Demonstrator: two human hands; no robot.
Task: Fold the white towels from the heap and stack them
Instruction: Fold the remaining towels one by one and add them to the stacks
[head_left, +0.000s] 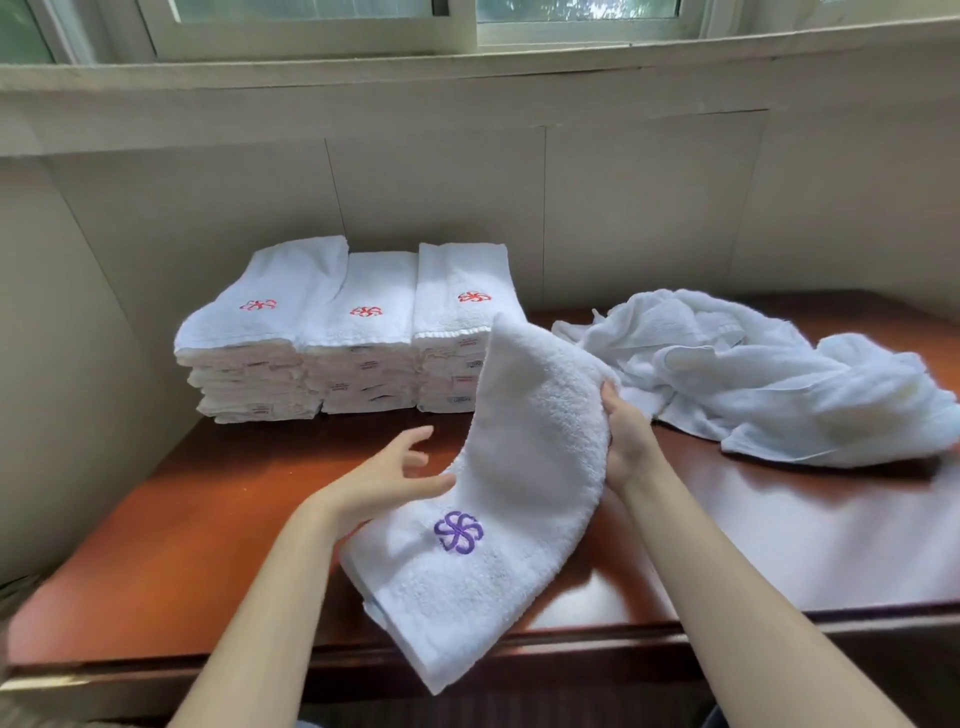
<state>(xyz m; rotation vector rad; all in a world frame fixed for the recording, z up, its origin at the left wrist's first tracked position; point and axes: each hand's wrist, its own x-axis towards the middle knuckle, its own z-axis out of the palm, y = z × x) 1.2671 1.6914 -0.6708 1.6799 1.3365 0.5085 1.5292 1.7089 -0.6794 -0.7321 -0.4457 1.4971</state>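
Gripping the folded towel (519, 467) by its right edge, the right hand (631, 441) holds it lifted over the brown surface (182, 545), its near end hanging past the front rim. The left hand (395, 478) touches the left edge, fingers (415, 439) spread and released; the thumb seems to rest against the cloth. Three stacks (363, 332) stand at the back left, and the heap (753, 374) lies to the right.

Soft daylight from the white-framed window (322, 31) lights the scene evenly; glare washes the glossy reddish-brown wooden table (831, 519) at right. The left hand (384, 483) has blurred fingertips, the white terry towel (535, 441) is sharp; edges bow from wide-angle distortion.
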